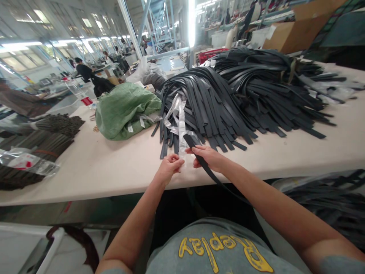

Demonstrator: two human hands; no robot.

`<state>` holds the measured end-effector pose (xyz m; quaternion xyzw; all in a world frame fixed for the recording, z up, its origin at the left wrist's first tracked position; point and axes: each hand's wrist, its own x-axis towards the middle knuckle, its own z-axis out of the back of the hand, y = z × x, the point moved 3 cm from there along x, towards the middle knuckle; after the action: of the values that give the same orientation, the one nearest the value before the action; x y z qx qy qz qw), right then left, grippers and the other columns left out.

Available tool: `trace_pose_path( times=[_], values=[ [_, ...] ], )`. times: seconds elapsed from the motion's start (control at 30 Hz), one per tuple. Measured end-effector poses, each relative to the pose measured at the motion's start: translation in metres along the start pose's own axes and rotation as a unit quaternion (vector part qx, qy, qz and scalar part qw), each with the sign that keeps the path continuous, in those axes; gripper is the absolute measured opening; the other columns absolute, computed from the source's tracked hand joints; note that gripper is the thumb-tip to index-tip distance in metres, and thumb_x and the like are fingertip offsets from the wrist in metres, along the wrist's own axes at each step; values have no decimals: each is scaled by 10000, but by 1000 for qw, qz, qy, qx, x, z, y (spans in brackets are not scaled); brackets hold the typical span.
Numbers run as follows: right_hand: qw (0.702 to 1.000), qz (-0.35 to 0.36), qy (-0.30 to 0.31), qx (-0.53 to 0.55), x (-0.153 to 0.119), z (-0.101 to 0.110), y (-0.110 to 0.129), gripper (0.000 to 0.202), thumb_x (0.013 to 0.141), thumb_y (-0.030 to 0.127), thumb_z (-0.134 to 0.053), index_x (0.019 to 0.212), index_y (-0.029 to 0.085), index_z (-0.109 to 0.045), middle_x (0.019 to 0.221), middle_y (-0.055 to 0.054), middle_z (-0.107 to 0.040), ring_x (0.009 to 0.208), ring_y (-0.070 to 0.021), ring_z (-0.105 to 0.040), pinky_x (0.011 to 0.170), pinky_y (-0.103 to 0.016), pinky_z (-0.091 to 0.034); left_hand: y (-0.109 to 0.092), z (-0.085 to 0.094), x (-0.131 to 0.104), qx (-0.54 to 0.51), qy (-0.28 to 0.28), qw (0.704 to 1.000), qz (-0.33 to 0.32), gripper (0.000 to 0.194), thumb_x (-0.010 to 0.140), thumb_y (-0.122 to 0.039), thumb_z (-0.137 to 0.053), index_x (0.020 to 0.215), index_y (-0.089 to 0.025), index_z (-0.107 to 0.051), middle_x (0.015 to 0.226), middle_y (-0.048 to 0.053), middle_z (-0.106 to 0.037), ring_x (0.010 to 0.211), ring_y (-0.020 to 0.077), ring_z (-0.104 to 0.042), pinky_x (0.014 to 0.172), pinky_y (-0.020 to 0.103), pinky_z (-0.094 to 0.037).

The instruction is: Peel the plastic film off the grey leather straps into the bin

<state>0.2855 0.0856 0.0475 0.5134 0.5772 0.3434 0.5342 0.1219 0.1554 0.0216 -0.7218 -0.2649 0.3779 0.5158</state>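
Note:
Near the table's front edge, my left hand (pixel 170 166) is closed in a pinch at the lower end of a white strip (pixel 181 129). Just to its right, my right hand (pixel 209 158) is closed around a dark flat strap (pixel 203 164), whose upper end points toward the pile and whose tail hangs over the table edge. The white strip runs up over a large bundle of dark straps (pixel 205 102). Another heap of similar straps (pixel 265 83) lies behind and to the right. Between my hands there is a small gap.
A green sack (pixel 125 110) sits on the pale table (pixel 114 163), left of the straps. Bundled dark strips (pixel 42 140) lie at the far left. A cardboard box (pixel 296 34) and red basket (pixel 212 55) stand behind. More straps (pixel 330 201) lie below the table at right. People work in the background.

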Motion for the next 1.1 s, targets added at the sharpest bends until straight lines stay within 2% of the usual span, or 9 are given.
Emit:
trace_pose_path(
  times=[0.13,0.27,0.4,0.47,0.6,0.67,0.8,0.93,1.1],
  values=[
    [998,25,-15,-48,14,-2,12,248,895,352,-597,908,131,-709,525,18,-585,447,-85,-542,496,-197,-479,1,-3,3,14,51,998,35,380,556,-378,-880,769,-164,-650,612,-54,-548,493,54,-471,480,185,-399],
    [994,59,-32,-90,13,-2,21,192,880,277,-603,875,126,-722,461,30,-580,434,-80,-537,488,-174,-436,-3,-8,7,69,114,989,71,346,605,-380,-860,827,-136,-756,698,41,-677,561,94,-553,550,219,-449],
    [984,93,-58,-138,5,5,28,247,877,322,-587,914,120,-724,460,25,-595,442,-95,-551,494,-190,-439,-7,-18,12,108,151,979,84,291,623,-356,-858,773,-123,-771,813,109,-743,627,124,-606,592,228,-470],
    [980,118,-81,-138,-6,12,31,330,887,401,-563,947,115,-716,474,18,-599,453,-110,-562,499,-210,-446,-8,-24,15,73,135,985,79,296,613,-359,-867,746,-119,-758,819,106,-745,653,130,-622,614,228,-484],
    [968,141,-128,-162,-43,26,21,428,914,495,-496,940,131,-719,517,-6,-634,491,-132,-591,542,-237,-448,-9,-35,18,-85,67,990,91,309,582,-327,-895,694,-125,-690,779,63,-729,668,148,-661,647,256,-528],
    [961,131,-134,-202,-65,28,7,416,929,481,-470,927,145,-717,531,-7,-646,507,-139,-609,571,-244,-453,-11,-42,18,-156,28,982,98,255,659,-289,-857,706,-132,-661,749,37,-715,644,136,-666,657,261,-541],
    [954,114,-113,-255,-96,20,-21,371,947,404,-424,904,161,-700,538,10,-631,516,-145,-622,593,-253,-456,-13,-58,20,-255,-29,958,125,120,887,-212,-640,792,-139,-639,749,20,-709,639,115,-686,703,257,-555],
    [951,106,-109,-269,-103,14,-29,357,939,371,-409,844,164,-684,526,12,-615,516,-147,-621,593,-250,-451,-5,-71,22,-269,-30,956,117,56,888,-193,-642,856,-149,-637,793,24,-724,696,136,-713,773,291,-564],
    [962,89,-107,-237,-101,10,-32,333,929,362,-423,815,164,-665,515,21,-597,482,-137,-615,543,-227,-441,3,-77,22,-260,-24,963,65,258,783,-284,-777,683,-157,-576,582,-50,-619,539,84,-636,718,237,-548]
  ],
)
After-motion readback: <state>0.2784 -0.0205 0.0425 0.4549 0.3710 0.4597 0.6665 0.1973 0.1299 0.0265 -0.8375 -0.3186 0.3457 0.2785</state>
